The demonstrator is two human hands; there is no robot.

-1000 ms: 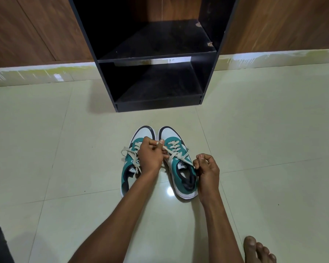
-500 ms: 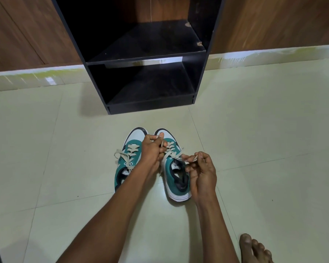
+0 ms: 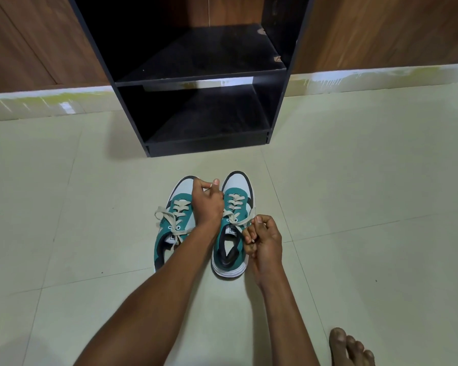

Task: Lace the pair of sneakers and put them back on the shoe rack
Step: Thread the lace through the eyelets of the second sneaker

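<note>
Head view | right hand (image 3: 263,237), grip pinching lace (image 3: 242,222), has drawn back toward lower frame, tightening it | left hand (image 3: 208,200) pinches other end | sneakers (image 3: 229,233) on floor (image 3: 368,207), mid-frame | shoe rack (image 3: 204,143) awaits, upper centre

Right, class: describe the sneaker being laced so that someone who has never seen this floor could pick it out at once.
Find the black shoe rack against the wooden wall; two teal-and-white sneakers sit side by side on the tiles before it. It is the right sneaker, whose lace ends both hands pull tight, whereas its neighbour's lace lies in loose loops.
</note>
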